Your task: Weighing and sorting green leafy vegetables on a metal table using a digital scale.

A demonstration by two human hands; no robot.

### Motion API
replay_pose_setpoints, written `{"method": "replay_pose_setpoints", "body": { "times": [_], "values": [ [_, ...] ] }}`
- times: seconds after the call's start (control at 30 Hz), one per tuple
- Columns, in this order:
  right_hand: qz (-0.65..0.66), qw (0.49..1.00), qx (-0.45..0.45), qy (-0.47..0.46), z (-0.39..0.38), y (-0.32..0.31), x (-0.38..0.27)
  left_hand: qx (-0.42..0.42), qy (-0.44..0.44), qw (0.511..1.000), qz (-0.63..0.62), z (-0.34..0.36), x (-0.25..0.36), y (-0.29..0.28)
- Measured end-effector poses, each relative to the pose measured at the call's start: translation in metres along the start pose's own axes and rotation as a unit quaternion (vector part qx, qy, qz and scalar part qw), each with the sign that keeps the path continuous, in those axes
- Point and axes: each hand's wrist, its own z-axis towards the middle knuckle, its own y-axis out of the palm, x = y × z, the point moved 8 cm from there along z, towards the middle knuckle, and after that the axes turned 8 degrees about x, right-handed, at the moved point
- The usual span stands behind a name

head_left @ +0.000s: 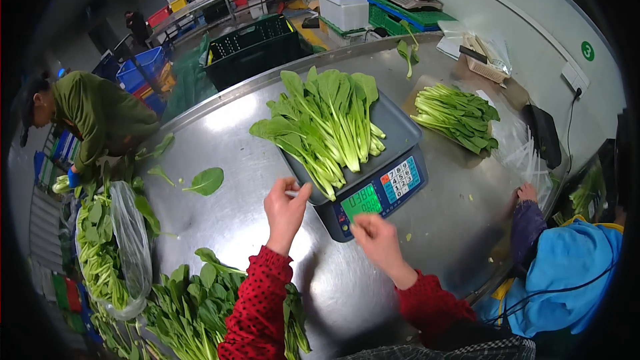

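Observation:
Leafy greens [333, 117] with pale stalks lie in a loose bunch on the grey pan [400, 123] of a digital scale, stalk ends toward me. Its green display [362, 204] is lit. My left hand [285, 212] is closed by the pan's near left corner, a small pale stick-like end [292, 193] showing between thumb and fingers. Close to the display's lower edge, my right hand [379, 241] is curled with its fingertips pinched together. Whether anything is in that pinch is hidden. Neither hand touches the bunch.
More greens [193, 307] lie at the near left, beside a full plastic bag [127, 247]. Another bunch [460, 117] sits right of the scale. A person in green [100, 110] bends at the left. At the right, another person's hand [527, 192] rests by clear bags [530, 160].

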Motion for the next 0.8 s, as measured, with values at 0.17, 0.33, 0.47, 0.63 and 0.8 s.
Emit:
{"method": "replay_pose_setpoints", "body": {
  "times": [0.17, 0.33, 0.47, 0.63, 0.8],
  "values": [
    [-0.085, 0.990, -0.051, 0.102, -0.052, -0.023, 0.050, 0.013, 0.042, 0.998, 0.038, -0.013, 0.002, 0.006],
    [-0.117, 0.988, -0.059, -0.078, -0.010, 0.006, -0.019, 0.036, 0.400, 0.887, 0.226, -0.006, 0.075, 0.034],
    [-0.162, 0.950, 0.013, -0.267, 0.080, 0.017, -0.068, 0.050, 0.302, 0.927, 0.216, -0.005, 0.028, 0.059],
    [-0.464, 0.846, -0.067, -0.254, 0.158, 0.077, -0.062, 0.042, 0.275, 0.936, 0.216, -0.005, 0.028, 0.056],
    [-0.513, 0.818, -0.116, -0.235, 0.170, 0.095, -0.057, 0.006, 0.309, 0.925, 0.222, -0.001, 0.033, 0.058]
  ]
}}
